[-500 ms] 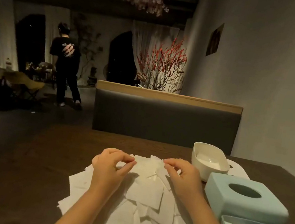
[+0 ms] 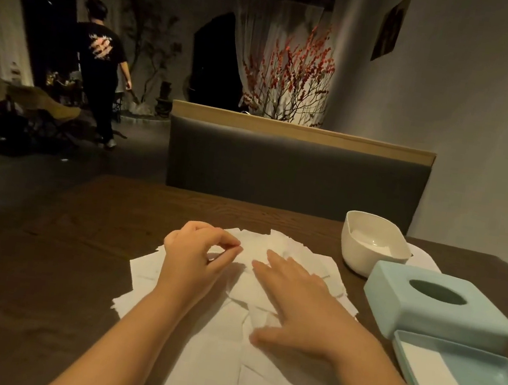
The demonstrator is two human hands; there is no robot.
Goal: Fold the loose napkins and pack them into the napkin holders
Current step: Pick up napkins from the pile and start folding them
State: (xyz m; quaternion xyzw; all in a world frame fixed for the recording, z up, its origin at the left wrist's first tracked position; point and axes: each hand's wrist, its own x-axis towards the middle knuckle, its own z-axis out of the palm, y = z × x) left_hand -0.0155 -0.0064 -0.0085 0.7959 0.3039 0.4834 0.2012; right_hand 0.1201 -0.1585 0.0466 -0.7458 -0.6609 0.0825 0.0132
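Note:
A spread pile of loose white napkins (image 2: 212, 343) covers the dark wooden table (image 2: 48, 277) in front of me. My left hand (image 2: 194, 256) pinches the edge of a napkin near the pile's far side, thumb against forefinger. My right hand (image 2: 293, 299) lies flat on the napkins with its fingers straight, pressing them down. To the right stands a light blue napkin holder cover (image 2: 436, 302) with an oval slot on top. Its open blue base tray (image 2: 487, 381) lies nearer me with a white napkin inside. A white holder bowl (image 2: 370, 241) sits behind them.
A white lid (image 2: 426, 260) lies flat behind the white bowl. A grey bench back (image 2: 294, 172) stands across the table's far edge. A person in black walks away at the far left. The wall is close on the right.
My right hand let go of its pinch and now lies flat with straight fingers on the napkins. The left hand keeps its pinch. The person in the background has stepped to the right.

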